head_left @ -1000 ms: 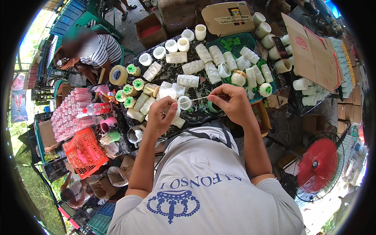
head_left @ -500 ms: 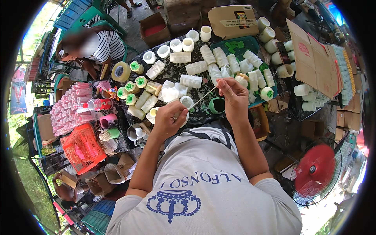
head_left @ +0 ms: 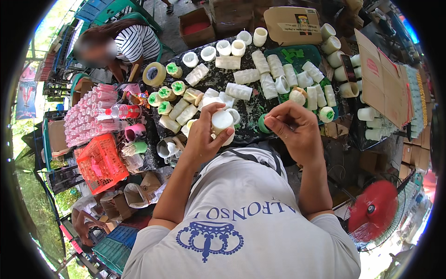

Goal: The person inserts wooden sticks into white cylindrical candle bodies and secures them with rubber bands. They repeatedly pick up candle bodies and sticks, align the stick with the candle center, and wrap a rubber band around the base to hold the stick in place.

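Gripping a white cylinder [head_left: 222,121] between thumb and fingers of the left hand [head_left: 204,135], over the near side of the desk [head_left: 251,107], and noting a smooth, flat, round top. Curling the right hand [head_left: 297,132] just beside a green cup [head_left: 263,123]; not being able to tell a thin pinch from an empty curl. Judging the batch as partway along: finding a few green-topped pieces [head_left: 179,87] with lobed, flower-like ends, seemingly further on, against many plain white rolls [head_left: 239,91] lying sideways with bumpy, carved-looking walls. Suspecting wax from the cloudy surfaces, but not confirming it. Observing beyond, at right, green scraps [head_left: 292,55] in a green tray [head_left: 313,58], then recording thick-walled, hollow white cups [head_left: 224,48] and, farthest, flat brown cardboard [head_left: 283,25].
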Motion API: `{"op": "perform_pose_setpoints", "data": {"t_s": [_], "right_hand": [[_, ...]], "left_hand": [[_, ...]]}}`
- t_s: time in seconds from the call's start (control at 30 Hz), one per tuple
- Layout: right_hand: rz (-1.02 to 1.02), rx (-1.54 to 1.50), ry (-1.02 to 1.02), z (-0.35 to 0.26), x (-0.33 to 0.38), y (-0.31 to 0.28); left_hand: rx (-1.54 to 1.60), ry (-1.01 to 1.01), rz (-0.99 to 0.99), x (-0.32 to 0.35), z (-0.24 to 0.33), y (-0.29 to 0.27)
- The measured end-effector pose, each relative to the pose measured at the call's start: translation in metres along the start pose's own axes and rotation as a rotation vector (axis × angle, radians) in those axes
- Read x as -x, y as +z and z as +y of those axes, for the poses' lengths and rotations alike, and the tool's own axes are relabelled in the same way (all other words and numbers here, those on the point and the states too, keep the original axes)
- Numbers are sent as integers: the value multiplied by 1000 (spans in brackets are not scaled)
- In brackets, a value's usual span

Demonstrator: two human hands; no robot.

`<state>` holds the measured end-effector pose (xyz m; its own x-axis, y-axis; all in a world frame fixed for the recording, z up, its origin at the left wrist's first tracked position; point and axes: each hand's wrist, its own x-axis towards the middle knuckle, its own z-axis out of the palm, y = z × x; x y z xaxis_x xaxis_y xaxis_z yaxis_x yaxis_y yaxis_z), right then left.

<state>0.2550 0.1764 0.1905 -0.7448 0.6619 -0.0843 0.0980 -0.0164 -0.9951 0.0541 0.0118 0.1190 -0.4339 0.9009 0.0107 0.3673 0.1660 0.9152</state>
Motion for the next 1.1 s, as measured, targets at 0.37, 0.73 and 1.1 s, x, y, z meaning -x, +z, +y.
{"op": "perform_pose_setpoints", "data": {"t_s": [0.37, 0.73, 1.1], "right_hand": [[-20, 437, -88, 9, 7, 33], [83, 601, -392, 15, 5, 45], [98, 761, -461, 16, 4, 45]], "left_hand": [[-106, 72, -15, -3, 19, -2], [-192, 164, -41, -2, 22, 0], [-383, 214, -69, -1, 31, -2]]}}
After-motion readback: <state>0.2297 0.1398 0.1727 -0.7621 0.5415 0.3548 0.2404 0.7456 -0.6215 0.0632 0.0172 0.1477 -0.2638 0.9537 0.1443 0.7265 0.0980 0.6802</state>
